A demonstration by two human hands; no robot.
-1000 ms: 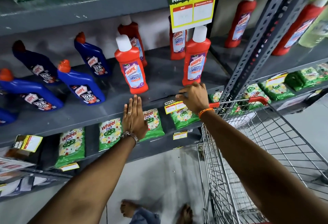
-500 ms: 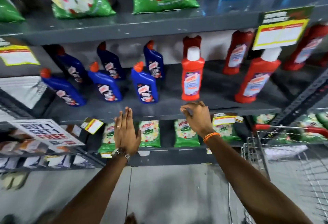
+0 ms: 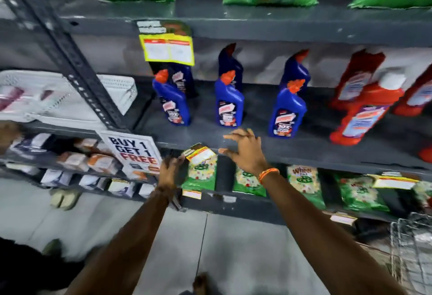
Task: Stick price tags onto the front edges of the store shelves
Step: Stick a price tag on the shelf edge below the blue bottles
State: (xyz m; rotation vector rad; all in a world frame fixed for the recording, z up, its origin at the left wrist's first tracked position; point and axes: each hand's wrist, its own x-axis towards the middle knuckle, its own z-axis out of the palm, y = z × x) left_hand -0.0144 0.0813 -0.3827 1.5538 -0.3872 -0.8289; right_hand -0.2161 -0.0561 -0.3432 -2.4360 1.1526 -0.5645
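A yellow and white price tag (image 3: 199, 154) sticks out tilted from the front edge of the grey middle shelf (image 3: 327, 154), below the blue bottles. My left hand (image 3: 170, 170) is just left of the tag, with curled fingers touching its lower left corner; blur hides whether they pinch it. Just right of the tag, my right hand (image 3: 245, 151) hovers over the shelf edge with fingers spread and nothing in it. A larger yellow tag (image 3: 167, 45) hangs from the upper shelf (image 3: 257, 29). Another tag (image 3: 392, 181) sits further right on the middle shelf edge.
Blue bottles (image 3: 229, 103) and red bottles (image 3: 364, 112) stand on the middle shelf. Green detergent packs (image 3: 304, 184) fill the shelf below. A "BUY 1 GET 1 FREE" sign (image 3: 133, 152) hangs left of my left hand, by a slanted steel upright (image 3: 77, 61). A wire trolley (image 3: 413, 248) stands lower right.
The view has swung left along the shelves. My left hand moved left to the tilted tag and curled its fingers. My right hand left the earlier tag and spread open.
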